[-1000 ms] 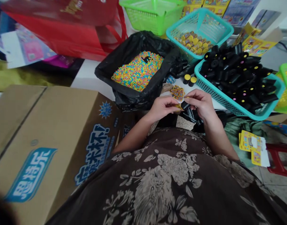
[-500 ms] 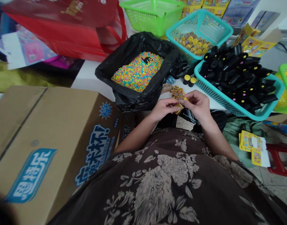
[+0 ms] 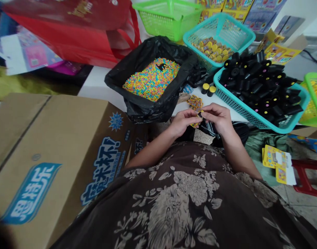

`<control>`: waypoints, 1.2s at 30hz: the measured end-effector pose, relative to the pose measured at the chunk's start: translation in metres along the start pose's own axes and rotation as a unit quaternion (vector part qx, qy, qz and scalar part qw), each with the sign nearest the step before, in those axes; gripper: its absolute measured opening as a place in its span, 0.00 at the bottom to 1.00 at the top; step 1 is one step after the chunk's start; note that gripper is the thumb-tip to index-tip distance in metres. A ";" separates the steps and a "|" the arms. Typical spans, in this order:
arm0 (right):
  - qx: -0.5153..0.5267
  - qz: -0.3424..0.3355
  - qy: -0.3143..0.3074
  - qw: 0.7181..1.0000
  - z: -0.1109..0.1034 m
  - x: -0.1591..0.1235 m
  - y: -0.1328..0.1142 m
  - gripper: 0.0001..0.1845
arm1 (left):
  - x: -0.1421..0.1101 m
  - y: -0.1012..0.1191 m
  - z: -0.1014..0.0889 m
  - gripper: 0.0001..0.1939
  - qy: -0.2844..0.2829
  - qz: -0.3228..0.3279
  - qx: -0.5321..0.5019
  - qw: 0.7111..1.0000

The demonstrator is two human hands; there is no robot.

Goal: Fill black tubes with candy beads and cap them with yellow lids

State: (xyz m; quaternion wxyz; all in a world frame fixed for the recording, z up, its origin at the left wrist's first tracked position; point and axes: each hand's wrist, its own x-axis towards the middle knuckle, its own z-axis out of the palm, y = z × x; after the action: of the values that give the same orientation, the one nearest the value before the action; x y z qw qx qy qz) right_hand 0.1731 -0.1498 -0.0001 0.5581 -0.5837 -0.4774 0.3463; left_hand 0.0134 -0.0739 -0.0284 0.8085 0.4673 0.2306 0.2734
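In front of my body, at the table's edge, my two hands meet with their fingertips together. My left hand [image 3: 183,121] is closed in a pinch, with a yellow printed label [image 3: 195,125] showing under its fingers. Thumb and fingers of my right hand [image 3: 218,117] are pressed on a small black piece [image 3: 200,114], mostly covered by both hands. A pile of yellow printed labels [image 3: 195,102] lies on the table just beyond my fingers. Two black cylinders with yellow tops [image 3: 208,89] stand a little farther back.
A black-lined container [image 3: 117,81] holds small colored balls. To the right, a turquoise basket [image 3: 251,110] is heaped with black cylinders. Behind it another turquoise basket [image 3: 190,40] holds yellow-capped pieces. A large cardboard box [image 3: 52,135] is at my left, a red bag [image 3: 77,38] beyond it.
My fingers have shifted slightly around the small piece, and its black part now shows between them where yellow showed before. The view has moved slightly; the surroundings stay put.
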 end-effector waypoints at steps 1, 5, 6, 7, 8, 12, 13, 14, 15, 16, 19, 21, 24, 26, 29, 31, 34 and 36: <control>-0.003 -0.011 0.007 1.000 -0.001 0.000 0.000 0.27 | 0.000 0.000 0.000 0.22 0.000 -0.015 -0.018 1.000; -0.061 -0.072 0.024 0.995 0.000 -0.003 -0.001 0.24 | 0.004 0.000 0.000 0.24 -0.006 -0.063 -0.087 0.994; -0.083 -0.091 0.019 0.992 0.001 -0.005 -0.001 0.23 | 0.005 -0.001 -0.001 0.24 -0.002 -0.067 -0.104 0.992; -0.105 -0.111 0.011 0.988 0.003 -0.006 -0.001 0.23 | 0.006 -0.001 -0.001 0.23 0.004 -0.068 -0.119 0.990; -0.126 -0.128 0.006 0.984 0.004 -0.007 -0.001 0.23 | 0.006 -0.001 -0.001 0.21 0.010 -0.069 -0.133 0.989; -0.155 -0.137 0.012 0.978 0.008 -0.009 0.005 0.22 | 0.007 0.000 -0.001 0.16 0.014 -0.076 -0.146 0.986; -0.151 -0.132 0.015 0.980 0.007 -0.008 0.006 0.21 | 0.007 0.000 0.000 0.16 0.011 -0.079 -0.144 0.986; -0.144 -0.129 0.016 0.981 0.006 -0.007 0.008 0.20 | 0.007 0.000 0.001 0.15 0.008 -0.084 -0.144 0.986; -0.137 -0.129 0.014 0.982 0.005 -0.007 0.009 0.19 | 0.006 -0.001 0.002 0.15 0.003 -0.091 -0.146 0.985; -0.131 -0.131 0.010 0.983 0.003 -0.006 0.010 0.18 | 0.006 -0.001 0.003 0.14 -0.001 -0.100 -0.152 0.983; -0.124 -0.141 -0.002 0.982 -0.002 -0.005 0.011 0.17 | 0.005 -0.002 0.007 0.13 -0.009 -0.130 -0.181 0.975; -0.121 -0.155 0.001 0.980 -0.003 -0.006 0.012 0.16 | 0.005 -0.002 0.009 0.11 0.002 -0.135 -0.206 0.969; -0.112 -0.197 0.022 0.974 -0.002 -0.008 0.014 0.15 | 0.006 0.001 0.012 0.07 0.024 -0.140 -0.234 0.962; -0.123 -0.223 0.037 0.966 0.000 -0.010 0.015 0.14 | 0.008 0.005 0.013 0.06 0.032 -0.141 -0.233 0.962; -0.170 -0.243 0.060 0.953 0.002 -0.011 0.016 0.16 | 0.010 0.010 0.014 0.08 0.048 -0.098 -0.203 0.973; -0.194 -0.253 0.065 0.946 0.002 -0.011 0.018 0.15 | 0.010 0.012 0.015 0.10 0.060 -0.066 -0.173 0.981; -0.215 -0.272 0.078 0.935 0.001 -0.011 0.023 0.13 | 0.010 0.012 0.015 0.12 0.074 -0.058 -0.152 0.984; -0.241 -0.305 0.108 0.915 0.000 -0.011 0.027 0.12 | 0.010 0.010 0.016 0.11 0.072 -0.087 -0.162 0.980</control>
State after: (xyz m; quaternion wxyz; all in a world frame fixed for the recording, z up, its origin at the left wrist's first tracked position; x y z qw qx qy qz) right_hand 0.1744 -0.1578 -0.0281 0.5268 -0.5607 -0.6380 -0.0314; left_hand 0.0286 -0.0729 -0.0133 0.8756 0.2869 0.2808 0.2686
